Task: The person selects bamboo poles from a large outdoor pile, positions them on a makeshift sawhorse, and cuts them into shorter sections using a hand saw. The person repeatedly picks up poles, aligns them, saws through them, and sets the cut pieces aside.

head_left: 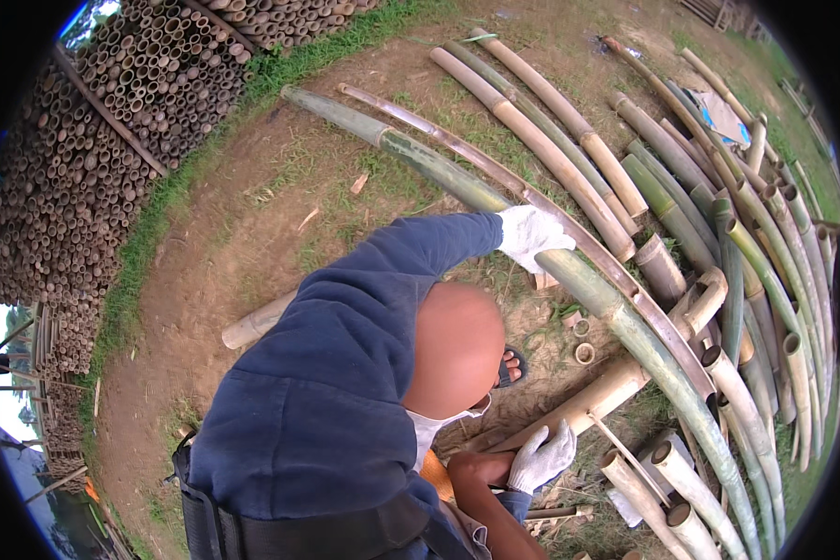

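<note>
Right grip (541, 457), in a white work glove, sits lowest and closest, beside the near end of a tan bamboo length (599, 397). Its fingers look loosely spread, but I cannot tell whether they hold anything. Just beyond it are a bent bare knee (457, 350) and a sandalled foot (511, 366) on the trodden dirt, with short cut bamboo rings (583, 353) off to its far right.

Farther out, the left grip (530, 235), also gloved and at the end of a blue sleeve (383, 280), is wrapped over a long green bamboo pole (625, 322). The pole runs from far beyond this grip down past the right grip's outer side.

It looks stiff, hollow and fairly heavy for its length, with a smooth, slippery skin. A hold near a node ring would likely slip least.

A split brown strip (495, 168) lies just beyond the pole. Loose poles (569, 140) lie farther right, and a stacked wall of cut bamboo ends (112, 121) stands far left.
</note>
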A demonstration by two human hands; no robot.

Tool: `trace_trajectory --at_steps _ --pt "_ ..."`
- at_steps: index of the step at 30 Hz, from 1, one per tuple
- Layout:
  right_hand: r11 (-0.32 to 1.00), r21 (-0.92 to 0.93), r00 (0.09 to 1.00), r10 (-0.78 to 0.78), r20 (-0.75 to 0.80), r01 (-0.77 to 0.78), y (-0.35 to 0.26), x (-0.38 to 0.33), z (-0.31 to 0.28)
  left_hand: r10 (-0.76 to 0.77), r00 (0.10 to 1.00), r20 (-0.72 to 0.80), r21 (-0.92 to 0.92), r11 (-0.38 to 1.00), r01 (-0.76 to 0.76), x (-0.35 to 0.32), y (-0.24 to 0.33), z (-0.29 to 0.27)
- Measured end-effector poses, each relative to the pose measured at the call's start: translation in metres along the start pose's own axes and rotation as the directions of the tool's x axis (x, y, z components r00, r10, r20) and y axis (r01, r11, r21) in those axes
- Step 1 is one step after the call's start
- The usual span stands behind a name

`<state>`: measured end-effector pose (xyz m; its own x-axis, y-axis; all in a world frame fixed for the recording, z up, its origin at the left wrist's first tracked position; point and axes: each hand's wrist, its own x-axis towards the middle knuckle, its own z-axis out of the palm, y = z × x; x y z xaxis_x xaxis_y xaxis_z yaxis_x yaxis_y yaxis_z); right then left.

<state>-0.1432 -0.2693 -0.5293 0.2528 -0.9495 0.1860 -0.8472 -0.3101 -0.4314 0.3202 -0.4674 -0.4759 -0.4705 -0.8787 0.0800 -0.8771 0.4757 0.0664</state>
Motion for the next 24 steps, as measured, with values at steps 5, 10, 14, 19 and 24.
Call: trace_trajectory --at_steps 5,10,14,19,24 --pt "0.997 0.040 0.998 0.061 0.004 -0.061 0.000 0.001 -0.002 -0.017 0.999 -0.028 0.031 0.999 0.018 -0.001 0.004 -0.001" --pt "0.998 0.044 0.996 0.039 -0.076 -0.036 -0.009 0.004 -0.010 -0.029 0.998 -0.057 -0.066 0.998 0.025 0.003 0.008 -0.009" --pt "0.993 0.086 0.995 0.086 -0.042 -0.083 -0.009 0.012 -0.019 0.009 0.996 0.085 -0.248 0.969 0.013 0.019 0.004 -0.031" --pt "0.991 0.112 0.993 0.087 -0.077 -0.078 -0.011 0.011 -0.023 0.023 0.996 -0.083 -0.243 0.969 -0.042 0.063 -0.023 -0.035" --pt "0.992 0.092 0.996 0.085 -0.012 -0.083 -0.012 0.016 -0.027 -0.047 0.896 0.442 -0.191 0.971 0.145 0.107 -0.054 -0.019"
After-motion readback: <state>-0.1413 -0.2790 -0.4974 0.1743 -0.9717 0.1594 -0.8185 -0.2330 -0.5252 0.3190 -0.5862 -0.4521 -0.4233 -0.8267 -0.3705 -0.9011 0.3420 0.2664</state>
